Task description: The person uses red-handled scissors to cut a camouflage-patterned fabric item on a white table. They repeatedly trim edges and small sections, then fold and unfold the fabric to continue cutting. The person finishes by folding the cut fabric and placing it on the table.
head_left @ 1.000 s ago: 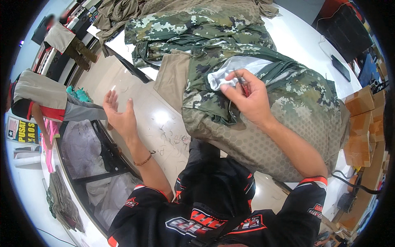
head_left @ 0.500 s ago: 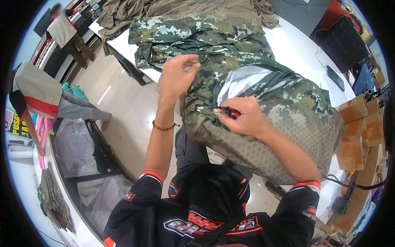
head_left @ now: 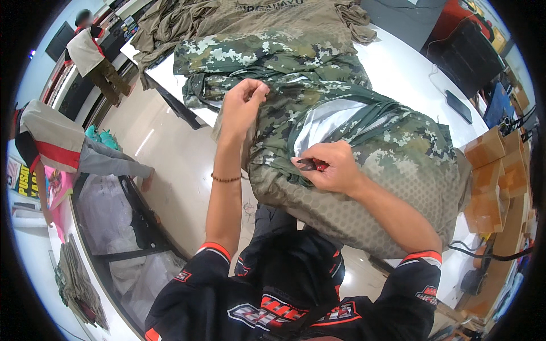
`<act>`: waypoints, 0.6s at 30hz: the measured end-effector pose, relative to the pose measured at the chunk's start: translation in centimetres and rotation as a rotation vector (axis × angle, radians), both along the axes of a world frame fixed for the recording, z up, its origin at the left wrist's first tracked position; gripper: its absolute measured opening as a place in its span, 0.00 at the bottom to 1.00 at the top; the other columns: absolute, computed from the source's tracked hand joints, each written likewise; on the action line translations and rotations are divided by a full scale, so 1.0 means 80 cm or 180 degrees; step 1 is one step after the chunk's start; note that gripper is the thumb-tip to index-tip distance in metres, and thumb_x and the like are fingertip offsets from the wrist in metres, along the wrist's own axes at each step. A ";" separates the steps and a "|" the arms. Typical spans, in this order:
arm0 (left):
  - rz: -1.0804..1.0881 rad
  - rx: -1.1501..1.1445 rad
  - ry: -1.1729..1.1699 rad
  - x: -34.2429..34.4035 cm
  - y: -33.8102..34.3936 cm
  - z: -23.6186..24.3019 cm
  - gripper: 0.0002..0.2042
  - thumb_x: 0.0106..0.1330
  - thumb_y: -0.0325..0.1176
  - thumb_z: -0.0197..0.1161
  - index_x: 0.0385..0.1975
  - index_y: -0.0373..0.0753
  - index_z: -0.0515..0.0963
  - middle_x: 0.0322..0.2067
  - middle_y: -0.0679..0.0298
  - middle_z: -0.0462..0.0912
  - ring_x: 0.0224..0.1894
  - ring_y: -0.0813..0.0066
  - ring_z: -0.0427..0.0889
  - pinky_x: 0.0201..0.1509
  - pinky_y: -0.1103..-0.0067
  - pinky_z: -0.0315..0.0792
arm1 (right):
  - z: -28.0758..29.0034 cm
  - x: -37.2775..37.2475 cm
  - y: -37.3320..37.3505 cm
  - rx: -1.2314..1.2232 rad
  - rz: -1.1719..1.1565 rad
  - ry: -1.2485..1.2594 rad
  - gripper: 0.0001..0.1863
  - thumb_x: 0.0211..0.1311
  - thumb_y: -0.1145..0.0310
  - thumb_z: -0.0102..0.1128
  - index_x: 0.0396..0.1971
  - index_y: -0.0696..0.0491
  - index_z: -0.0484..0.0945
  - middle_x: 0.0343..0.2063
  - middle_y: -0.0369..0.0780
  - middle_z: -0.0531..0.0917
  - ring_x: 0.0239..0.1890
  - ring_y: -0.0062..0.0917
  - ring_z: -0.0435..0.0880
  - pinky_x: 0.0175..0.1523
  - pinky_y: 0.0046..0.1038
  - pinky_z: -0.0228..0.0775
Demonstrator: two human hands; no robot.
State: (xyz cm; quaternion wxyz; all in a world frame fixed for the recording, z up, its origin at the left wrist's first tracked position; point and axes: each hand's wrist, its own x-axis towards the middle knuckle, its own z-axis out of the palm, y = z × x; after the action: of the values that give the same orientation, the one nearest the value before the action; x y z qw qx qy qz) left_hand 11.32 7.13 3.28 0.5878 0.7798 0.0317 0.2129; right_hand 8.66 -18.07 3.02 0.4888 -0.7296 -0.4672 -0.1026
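A camouflage garment [head_left: 398, 142] in green, brown and white, with a honeycomb pattern low down, lies bunched over the table's near edge. Its white inner side shows at an opening in the middle. My right hand [head_left: 335, 166] is closed around small thread snips with red handles; their dark blades [head_left: 306, 164] point left, just over the cloth. My left hand [head_left: 243, 102] is up at the garment's left edge, fingertips pinched together. Whatever sits between those fingertips is too small to make out.
More camouflage shirts [head_left: 227, 51] and brown shirts [head_left: 193, 23] are heaped at the far side of the white table [head_left: 392, 57]. A phone [head_left: 458, 107] lies on the right, near cardboard boxes [head_left: 486, 170]. Two people [head_left: 94, 57] stand at the left, beyond a bin of plastic bags [head_left: 108, 216].
My left fingers have closed from a looser curl into a pinch, and that hand has shifted slightly. The snips stay in my right hand. At the left, a person's pink cloth has changed shape.
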 end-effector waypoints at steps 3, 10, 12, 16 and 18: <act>-0.0411 -0.0668 -0.0227 -0.039 -0.021 0.008 0.06 0.74 0.31 0.61 0.40 0.34 0.79 0.41 0.65 0.85 0.40 0.81 0.80 0.46 0.83 0.72 | 0.009 -0.002 -0.005 0.0306 -0.0205 0.0171 0.08 0.50 0.72 0.75 0.29 0.54 0.84 0.16 0.37 0.79 0.15 0.19 0.76 0.23 0.21 0.66; -0.0861 -0.0767 -0.0631 -0.103 -0.061 -0.010 0.03 0.72 0.24 0.62 0.39 0.31 0.79 0.44 0.59 0.85 0.42 0.81 0.80 0.48 0.83 0.75 | 0.017 0.005 0.002 0.0269 -0.0531 0.0735 0.20 0.51 0.73 0.74 0.46 0.53 0.81 0.14 0.35 0.72 0.16 0.18 0.70 0.24 0.23 0.64; -0.0946 -0.0766 -0.0625 -0.112 -0.062 -0.016 0.03 0.72 0.24 0.61 0.39 0.31 0.79 0.44 0.59 0.85 0.42 0.81 0.80 0.47 0.83 0.75 | 0.009 0.014 0.005 0.0004 -0.0492 0.0629 0.19 0.53 0.73 0.73 0.46 0.55 0.83 0.16 0.37 0.73 0.18 0.20 0.72 0.27 0.24 0.66; -0.0971 -0.1254 -0.0710 -0.138 -0.050 -0.014 0.02 0.72 0.22 0.60 0.40 0.32 0.79 0.40 0.59 0.85 0.39 0.78 0.83 0.46 0.82 0.76 | -0.010 0.017 0.009 0.0164 -0.0542 0.0980 0.10 0.58 0.74 0.70 0.40 0.58 0.83 0.17 0.34 0.75 0.18 0.14 0.68 0.26 0.21 0.62; -0.0878 -0.1261 -0.0982 -0.154 -0.025 -0.011 0.03 0.73 0.21 0.59 0.41 0.33 0.78 0.38 0.60 0.85 0.38 0.76 0.84 0.46 0.81 0.77 | -0.016 0.020 0.007 0.0351 -0.0506 0.1338 0.06 0.62 0.73 0.68 0.38 0.58 0.83 0.18 0.31 0.76 0.19 0.10 0.66 0.25 0.20 0.59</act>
State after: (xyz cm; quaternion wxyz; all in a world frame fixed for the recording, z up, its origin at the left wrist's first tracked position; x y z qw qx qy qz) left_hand -0.99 5.09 2.39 0.7500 0.6052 -0.1236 0.2367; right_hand 10.28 -17.54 1.75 0.6049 -0.7416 -0.2898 -0.0119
